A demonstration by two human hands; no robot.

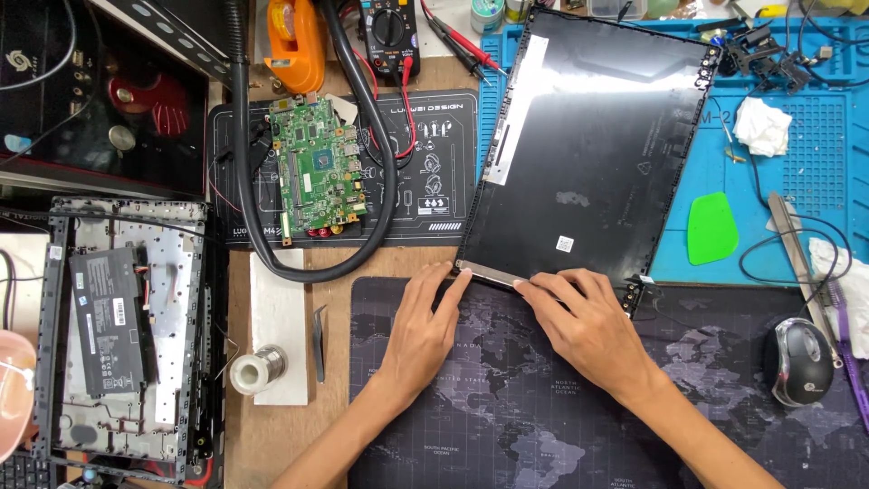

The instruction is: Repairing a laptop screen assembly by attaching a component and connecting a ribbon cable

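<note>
While both hands press fingertips on the laptop screen panel [588, 154] lying tilted across the blue mat [815, 154], left hand [421, 330] and right hand [584, 326] sit apart, open, working its bottom edge; next likely needs careful prying.

Under my fingers [457, 282] I see the laptop screen panel [588, 145], smooth and glossy black, catching glare, with a bare metal strip [489, 273] along its lower edge. Below it the desk mat [543, 407] looks matt cloth. The bench [272, 435] is wood.
</note>
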